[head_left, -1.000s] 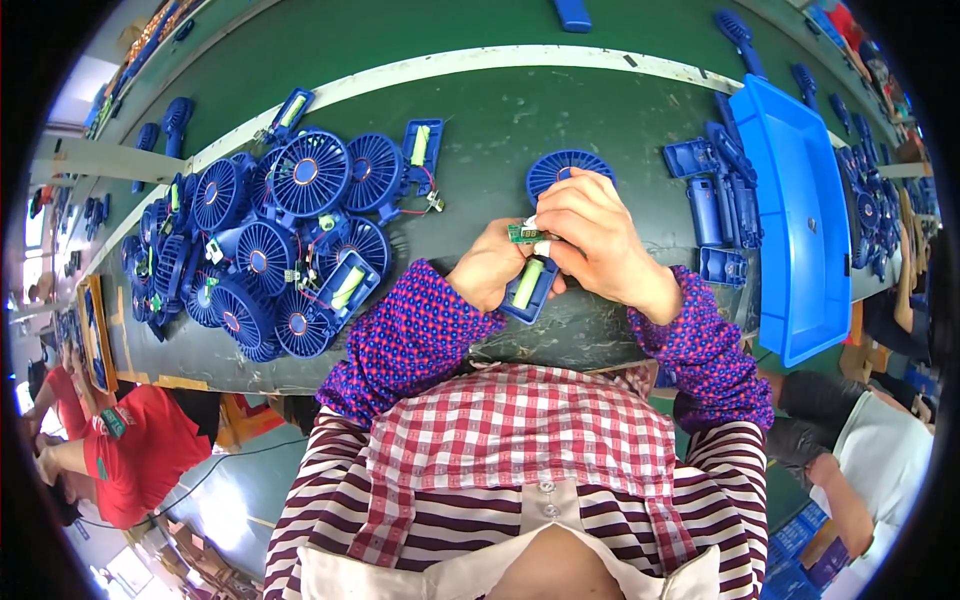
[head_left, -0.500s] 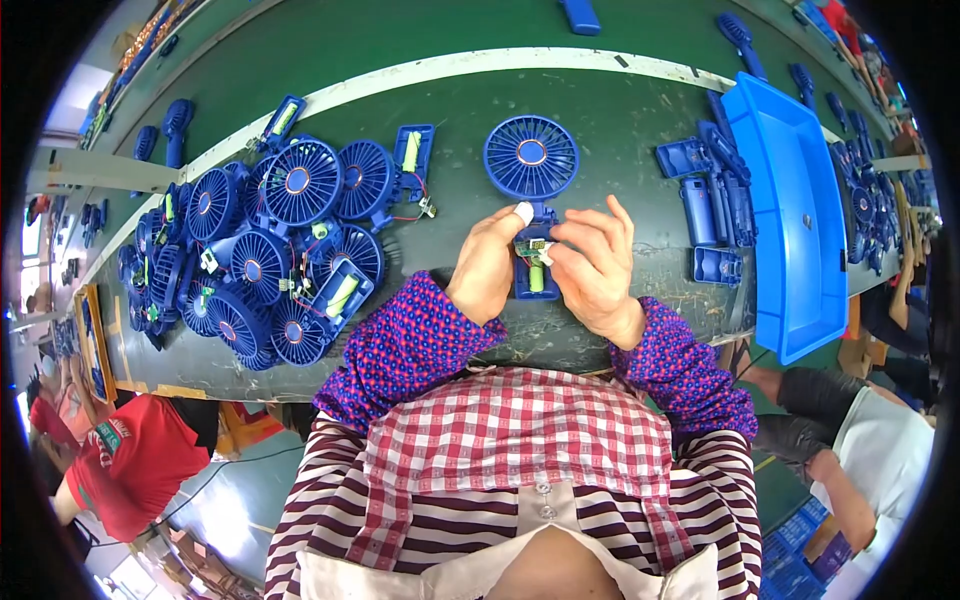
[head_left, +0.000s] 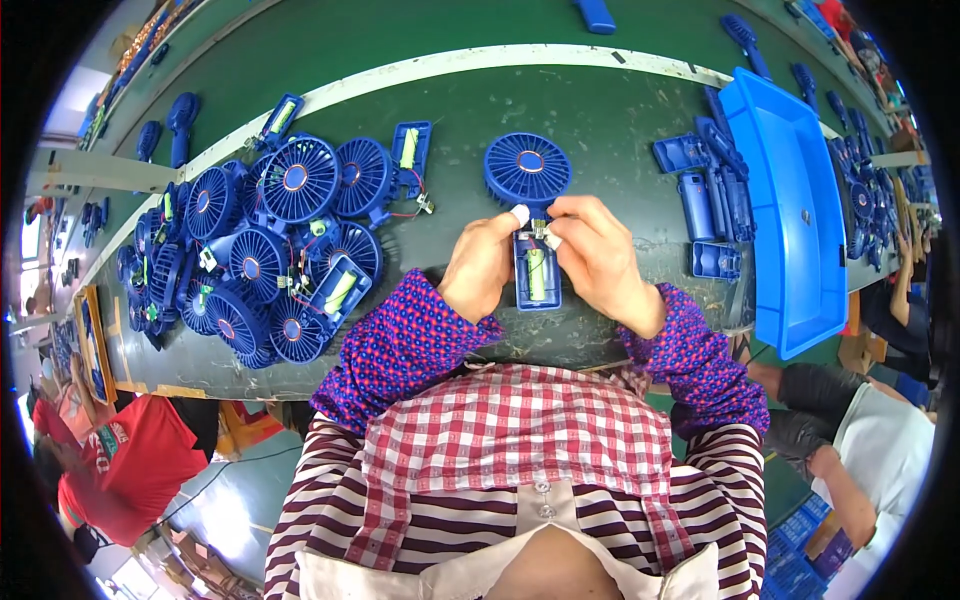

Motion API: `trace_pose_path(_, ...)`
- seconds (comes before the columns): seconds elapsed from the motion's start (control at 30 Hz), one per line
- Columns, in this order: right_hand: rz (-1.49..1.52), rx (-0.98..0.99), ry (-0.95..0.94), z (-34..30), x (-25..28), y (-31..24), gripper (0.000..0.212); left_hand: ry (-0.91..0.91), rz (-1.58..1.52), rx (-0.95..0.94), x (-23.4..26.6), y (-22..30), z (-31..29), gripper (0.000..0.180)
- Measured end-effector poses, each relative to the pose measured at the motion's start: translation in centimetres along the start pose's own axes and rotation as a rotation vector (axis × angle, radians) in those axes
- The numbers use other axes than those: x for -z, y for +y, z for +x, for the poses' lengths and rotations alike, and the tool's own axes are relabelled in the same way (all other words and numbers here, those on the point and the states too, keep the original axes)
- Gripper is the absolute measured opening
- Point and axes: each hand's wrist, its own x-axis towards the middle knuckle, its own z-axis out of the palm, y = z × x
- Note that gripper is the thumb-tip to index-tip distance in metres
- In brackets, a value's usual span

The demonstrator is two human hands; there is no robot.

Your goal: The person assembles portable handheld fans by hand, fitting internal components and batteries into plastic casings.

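Observation:
A blue handheld fan [head_left: 528, 170] lies flat on the green table, its round head pointing away from me and its open handle [head_left: 537, 272] showing a pale green battery cell. My left hand [head_left: 482, 263] rests against the left side of the handle, thumb near its top. My right hand [head_left: 601, 257] pinches a small circuit board [head_left: 545, 233] at the top of the handle, next to the fan's neck. Both hands touch the same fan.
A heap of several blue fans with open handles and loose wires [head_left: 275, 245] lies to my left. Blue handle covers [head_left: 700, 195] sit to the right beside a large blue bin [head_left: 795, 200]. Other people sit at the lower left and right edges.
The fan was held up in both hands with its head hidden; it has been laid flat on the table, head away from me, and both hands now work at the handle's top.

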Motion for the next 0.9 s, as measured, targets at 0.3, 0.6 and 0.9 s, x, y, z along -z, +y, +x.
trace_pose_path(0.3, 0.280, -0.231, -0.116, 0.8, 1.1, 0.2, 0.011, -0.085, -0.011, 0.094, 0.0, 1.2, 0.0, 0.031)
trace_pose_path(0.6, 0.245, -0.211, -0.107, 0.8, 0.8, 0.3, 0.010, -0.105, -0.074, 0.100, -0.3, 1.4, -0.3, 0.030)
trace_pose_path(0.9, 0.143, -0.103, -0.104, 0.9, 0.7, 0.6, 0.013, -0.052, -0.073, 0.090, 0.0, 1.1, 0.0, 0.026)
